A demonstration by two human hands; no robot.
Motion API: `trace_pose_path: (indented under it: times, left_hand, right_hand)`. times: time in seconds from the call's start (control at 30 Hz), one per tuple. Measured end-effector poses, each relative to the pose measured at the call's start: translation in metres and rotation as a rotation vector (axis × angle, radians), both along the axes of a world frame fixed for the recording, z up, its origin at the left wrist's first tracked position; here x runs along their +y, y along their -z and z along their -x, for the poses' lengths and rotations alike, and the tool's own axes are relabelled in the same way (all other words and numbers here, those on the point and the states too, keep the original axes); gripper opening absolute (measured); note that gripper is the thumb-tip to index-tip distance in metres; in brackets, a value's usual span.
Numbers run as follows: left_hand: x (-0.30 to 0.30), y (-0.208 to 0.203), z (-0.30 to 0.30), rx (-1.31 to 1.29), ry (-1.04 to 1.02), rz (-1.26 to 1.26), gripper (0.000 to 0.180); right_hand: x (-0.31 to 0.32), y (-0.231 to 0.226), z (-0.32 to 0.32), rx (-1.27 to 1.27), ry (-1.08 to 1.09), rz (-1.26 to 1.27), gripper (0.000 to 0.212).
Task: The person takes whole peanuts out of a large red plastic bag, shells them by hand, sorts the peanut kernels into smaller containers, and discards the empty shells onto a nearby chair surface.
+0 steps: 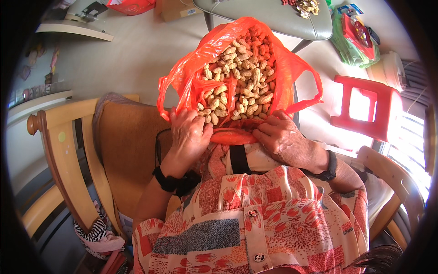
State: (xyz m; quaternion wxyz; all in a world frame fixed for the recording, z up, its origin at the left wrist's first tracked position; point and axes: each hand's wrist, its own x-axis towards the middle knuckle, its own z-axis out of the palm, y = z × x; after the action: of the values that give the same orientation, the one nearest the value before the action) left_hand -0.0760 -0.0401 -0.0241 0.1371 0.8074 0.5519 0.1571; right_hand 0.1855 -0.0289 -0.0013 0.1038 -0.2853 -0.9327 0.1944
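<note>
A red plastic bag (189,61) lies wide open in front of me, its two loop handles standing out to the left and right. Unshelled peanuts (246,75) fill it, and a fold of the red plastic crosses over some of them. At the bag's near left edge, my left hand (187,130) has its fingers curled over the rim. My right hand (278,137) grips the near right edge in the same way. Between the two hands the rim sags in a rolled fold. The fingertips of both hands are partly hidden in the plastic.
A grey-green stool (273,20) at the far side bears peanut shells and reddish kernels (308,7). To the right stands a red plastic stool (388,107). Wooden chairs (59,150) flank me, and a green bag (342,41) with packages sits at the far right.
</note>
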Motion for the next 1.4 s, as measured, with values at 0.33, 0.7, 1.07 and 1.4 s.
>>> trace_pose_path:
  times: [0.33, 0.7, 1.07, 1.4]
  left_hand:
    - [0.001, -0.016, -0.012, -0.212, 0.040, -0.222, 0.020]
    - [0.018, -0.041, -0.040, -0.360, 0.148, -0.190, 0.023]
    - [0.026, -0.034, -0.052, -0.641, 0.138, -0.058, 0.011]
    - [0.026, -0.033, -0.064, -1.015, -0.168, 0.334, 0.020]
  right_hand:
    - [0.007, -0.021, 0.009, 0.342, 0.197, 0.196, 0.028]
    - [0.031, -0.016, 0.040, 0.719, 0.308, 0.772, 0.016]
    - [0.035, -0.012, 0.043, 0.826, 0.438, 0.652, 0.011]
    - [0.041, -0.014, 0.057, 0.928, 0.620, 0.877, 0.020]
